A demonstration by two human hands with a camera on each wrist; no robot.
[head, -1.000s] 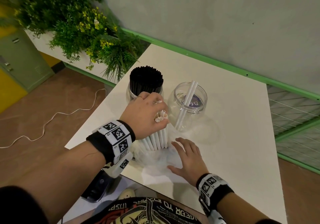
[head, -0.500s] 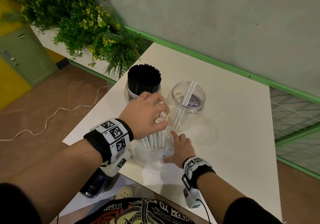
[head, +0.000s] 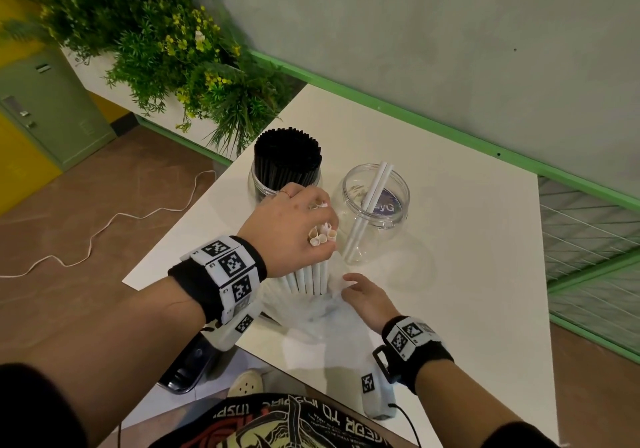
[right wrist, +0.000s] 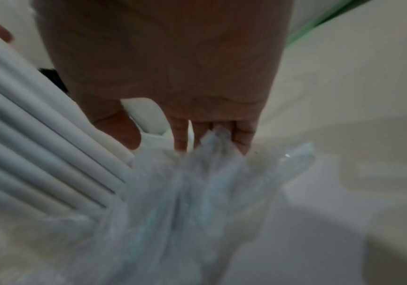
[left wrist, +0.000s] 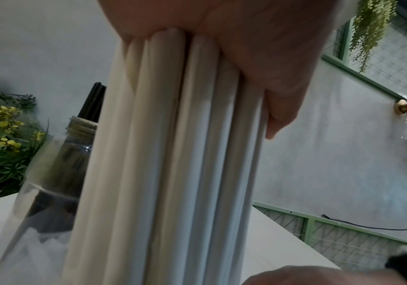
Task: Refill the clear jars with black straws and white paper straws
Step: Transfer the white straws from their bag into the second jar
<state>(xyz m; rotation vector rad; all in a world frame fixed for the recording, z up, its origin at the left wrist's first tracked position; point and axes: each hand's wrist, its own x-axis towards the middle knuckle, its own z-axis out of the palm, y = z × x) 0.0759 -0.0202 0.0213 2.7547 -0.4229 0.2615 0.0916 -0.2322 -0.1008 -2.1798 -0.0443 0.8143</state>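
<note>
My left hand [head: 298,226] grips a bundle of white paper straws [head: 310,274] near their top ends, standing upright out of a clear plastic bag [head: 311,312] on the white table [head: 467,274]. In the left wrist view the straws [left wrist: 173,154] run down from my palm. My right hand [head: 363,300] pinches the bag's top edge just right of the straws; the right wrist view shows its fingers [right wrist: 242,138] curled on the crumpled plastic bag [right wrist: 185,192]. Behind stand a clear jar full of black straws [head: 285,163] and a clear jar [head: 375,212] holding two white straws [head: 370,205].
A planter of green plants with yellow flowers [head: 166,53] borders the table's far left. A grey wall with a green rail [head: 450,132] runs behind. A white cable [head: 104,233] lies on the brown floor at left. A wire grid fence [head: 588,247] stands at right.
My right hand has lifted from lying flat on the bag and moved up to pinch the bag's top edge beside the straws. My left hand keeps its grip on the bundle.
</note>
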